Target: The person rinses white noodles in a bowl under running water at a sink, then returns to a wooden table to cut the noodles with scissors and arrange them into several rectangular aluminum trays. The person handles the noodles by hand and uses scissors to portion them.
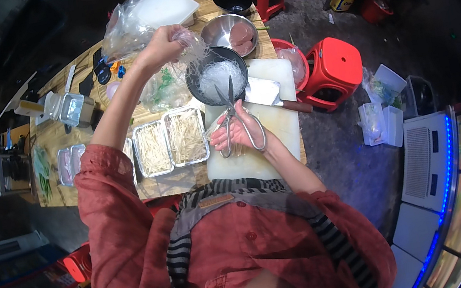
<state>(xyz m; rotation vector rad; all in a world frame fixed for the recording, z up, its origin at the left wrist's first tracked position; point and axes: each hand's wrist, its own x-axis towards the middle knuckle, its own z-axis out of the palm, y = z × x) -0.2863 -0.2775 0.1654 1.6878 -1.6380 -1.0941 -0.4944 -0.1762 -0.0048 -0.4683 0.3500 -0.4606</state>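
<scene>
My left hand (169, 45) is raised above the table, closed on a bunch of thin translucent noodles (194, 50) that trails down to a black bowl (194, 87). More glassy noodles (220, 77) lie inside that bowl. In my right hand (240, 131) are metal scissors (231, 108), blades apart and pointing over the bowl's near side; the fingers are partly spread around the handles. Beneath this hand is a white cutting board (255, 158), where a clear wrapper shows. A cleaver (263, 91) with a brown handle rests on the board, right of the bowl.
Two clear trays of pale enoki-like strands (186, 135) stand left of the board. Behind the black bowl, a steel bowl (213, 33) holds pinkish meat pieces. Plastic bags (122, 34) and white lids lie at the back. A red stool (335, 64) stands right of the table (58, 196).
</scene>
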